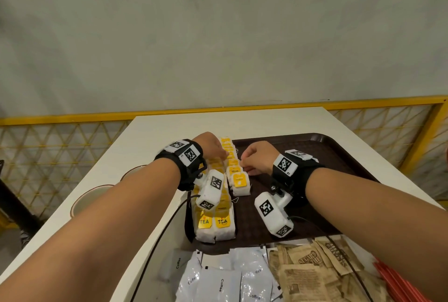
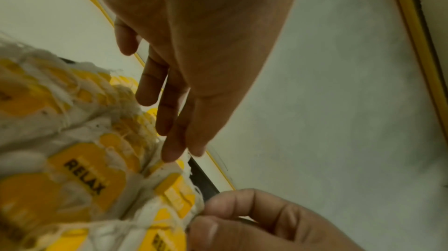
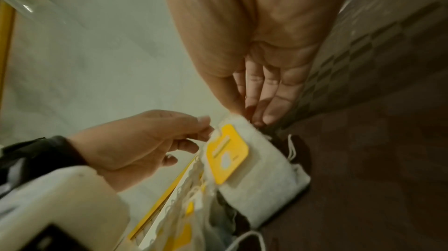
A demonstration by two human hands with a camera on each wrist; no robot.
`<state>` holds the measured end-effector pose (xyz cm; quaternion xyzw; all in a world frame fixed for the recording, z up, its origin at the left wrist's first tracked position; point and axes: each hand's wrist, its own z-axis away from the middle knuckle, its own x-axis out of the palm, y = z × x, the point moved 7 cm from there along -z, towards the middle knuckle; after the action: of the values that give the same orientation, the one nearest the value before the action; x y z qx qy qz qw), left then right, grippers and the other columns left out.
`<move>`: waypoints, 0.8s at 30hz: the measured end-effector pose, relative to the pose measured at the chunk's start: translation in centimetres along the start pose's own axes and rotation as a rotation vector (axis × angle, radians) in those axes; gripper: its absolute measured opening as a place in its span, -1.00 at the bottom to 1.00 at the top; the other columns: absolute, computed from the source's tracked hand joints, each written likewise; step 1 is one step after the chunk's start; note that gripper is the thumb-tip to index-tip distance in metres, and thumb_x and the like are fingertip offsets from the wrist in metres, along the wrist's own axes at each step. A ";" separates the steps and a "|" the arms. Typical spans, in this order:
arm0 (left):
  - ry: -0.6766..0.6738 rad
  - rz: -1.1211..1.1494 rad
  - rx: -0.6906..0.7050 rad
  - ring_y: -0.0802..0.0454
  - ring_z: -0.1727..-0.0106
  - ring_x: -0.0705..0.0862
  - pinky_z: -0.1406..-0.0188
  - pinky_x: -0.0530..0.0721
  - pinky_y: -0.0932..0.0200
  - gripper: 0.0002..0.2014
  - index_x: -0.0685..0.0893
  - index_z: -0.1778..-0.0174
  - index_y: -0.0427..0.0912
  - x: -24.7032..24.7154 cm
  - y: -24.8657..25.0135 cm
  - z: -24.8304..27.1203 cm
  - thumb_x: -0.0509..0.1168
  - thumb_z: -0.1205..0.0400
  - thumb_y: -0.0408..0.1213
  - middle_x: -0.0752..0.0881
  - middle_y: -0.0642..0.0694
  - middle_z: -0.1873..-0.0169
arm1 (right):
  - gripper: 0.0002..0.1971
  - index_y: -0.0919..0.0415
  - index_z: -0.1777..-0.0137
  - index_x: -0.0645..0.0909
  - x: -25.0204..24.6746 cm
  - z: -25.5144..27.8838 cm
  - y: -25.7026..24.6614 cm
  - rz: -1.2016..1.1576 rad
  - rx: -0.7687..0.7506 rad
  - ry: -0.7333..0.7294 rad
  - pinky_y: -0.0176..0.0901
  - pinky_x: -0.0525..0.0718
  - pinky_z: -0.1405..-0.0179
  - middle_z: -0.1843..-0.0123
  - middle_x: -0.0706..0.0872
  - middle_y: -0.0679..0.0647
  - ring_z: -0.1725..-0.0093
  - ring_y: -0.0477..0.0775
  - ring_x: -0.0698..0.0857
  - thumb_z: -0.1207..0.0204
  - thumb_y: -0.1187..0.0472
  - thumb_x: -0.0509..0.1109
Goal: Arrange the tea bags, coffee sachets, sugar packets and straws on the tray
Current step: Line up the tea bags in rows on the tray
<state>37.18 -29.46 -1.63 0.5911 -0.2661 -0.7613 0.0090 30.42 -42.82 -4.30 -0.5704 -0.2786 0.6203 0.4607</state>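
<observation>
On the tray, three tea-bag rows; left hand loose-fingered, right hand pinching one.

Tea bags: white sachets with yellow tags, overlapped in rows along the tray's left part.
Tray: dark brown, textured, on the white surface.
Coffee sachets: white packets lettered "Coffee", heaped at the tray's near edge.
Sugar packets: brown printed paper, piled just right of the coffee.
Straws: red, lying at the far right.
</observation>
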 end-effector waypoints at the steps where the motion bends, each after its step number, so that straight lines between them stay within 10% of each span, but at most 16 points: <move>1: 0.000 0.007 0.004 -0.05 0.00 0.64 0.09 0.50 0.17 -0.67 0.81 0.03 -0.26 -0.1 0.1 0.1 0.34 -0.61 -0.04 0.72 -0.16 0.07 | -0.82 0.24 0.29 0.59 0.2 0.0 -0.1 0.002 -0.010 0.007 -0.04 0.79 0.07 0.23 0.69 0.16 0.14 0.11 0.73 -0.46 0.46 0.48; 7: -0.039 -0.030 0.066 0.03 0.01 0.66 -0.03 0.61 0.17 -0.95 0.74 0.19 -0.08 0.7 0.4 0.9 0.42 -0.55 -0.20 0.74 -0.05 0.09 | -0.78 0.21 0.30 0.59 0.7 -0.2 -0.5 -0.030 -0.039 0.010 0.09 0.78 -0.02 0.18 0.71 0.20 0.06 0.21 0.76 -0.39 0.51 0.49; 15: -0.101 0.007 0.144 0.11 0.14 0.56 0.03 0.52 0.21 -0.95 0.66 0.14 -0.10 0.1 1.0 1.3 0.33 -0.62 -0.25 0.63 0.04 0.25 | -0.81 0.17 0.19 0.58 0.0 0.7 0.1 0.016 -0.042 -0.070 -0.19 0.71 0.29 0.29 0.73 0.06 0.20 0.02 0.74 -0.41 0.22 0.58; 24: -0.065 -0.015 0.083 0.07 0.15 0.56 0.17 0.50 0.24 -0.86 0.64 -0.05 -0.19 0.8 0.5 0.6 0.24 -0.68 -0.23 0.62 0.00 0.24 | -0.84 0.18 0.20 0.58 -0.1 1.0 0.6 -0.030 -0.039 -0.107 -0.20 0.70 0.27 0.31 0.72 0.10 0.33 -0.04 0.73 -0.46 0.40 0.50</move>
<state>36.26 -29.98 -2.07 0.5678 -0.2933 -0.7686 -0.0300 29.32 -42.98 -4.57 -0.5411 -0.3235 0.6372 0.4433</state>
